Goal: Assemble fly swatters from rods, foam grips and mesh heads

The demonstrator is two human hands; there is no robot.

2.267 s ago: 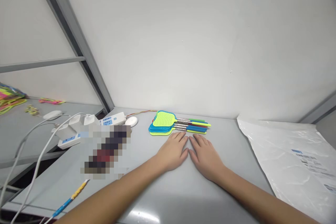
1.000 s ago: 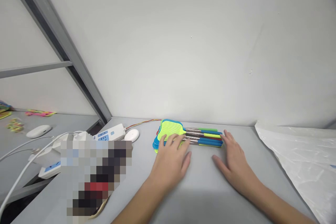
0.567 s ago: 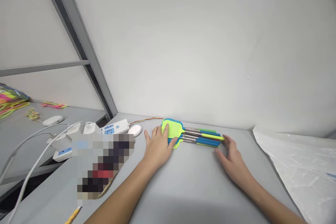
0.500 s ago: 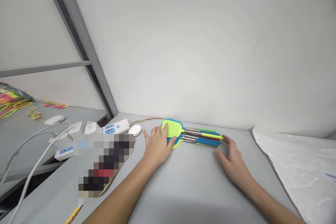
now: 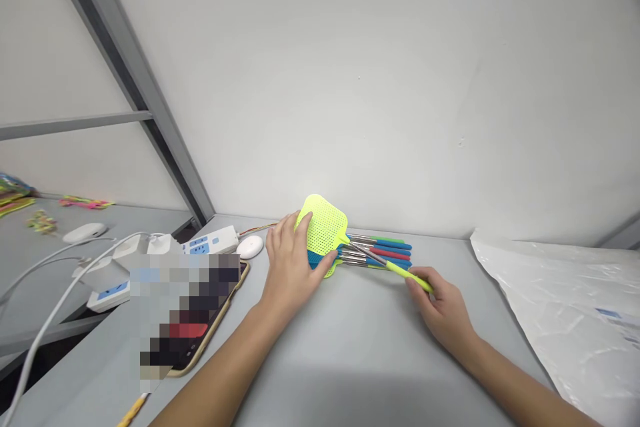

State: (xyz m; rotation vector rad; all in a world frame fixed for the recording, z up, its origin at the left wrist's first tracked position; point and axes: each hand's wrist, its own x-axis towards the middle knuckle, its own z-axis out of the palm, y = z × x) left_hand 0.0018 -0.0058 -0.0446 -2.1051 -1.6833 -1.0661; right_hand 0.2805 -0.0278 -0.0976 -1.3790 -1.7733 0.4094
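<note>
My right hand [image 5: 443,300] is closed around the end of a yellow-green handle. It belongs to a fly swatter [image 5: 324,227] with a perforated head and a thin metal shaft, raised at a slant over a pile of other fly swatters [image 5: 393,253]. Those lie side by side on the table, their blue, red and green handles pointing right. My left hand [image 5: 295,253] rests at the head end, fingers stretched out along the left edge of the yellow-green head. Its thumb touches the blue head beneath. Most of the lower heads are hidden.
At left on the grey table [image 5: 340,360] lie a phone [image 5: 210,333], partly pixelated, a power strip [image 5: 215,240] and a white round device [image 5: 249,247]. White cables [image 5: 55,327] run over the left edge. A plastic sheet [image 5: 540,307] covers the right. The wall [image 5: 380,113] stands close behind.
My right hand has closed on the yellow-green handle and drawn it toward me and down, off the pile. The swatter's head has turned and lifted beside my left hand.
</note>
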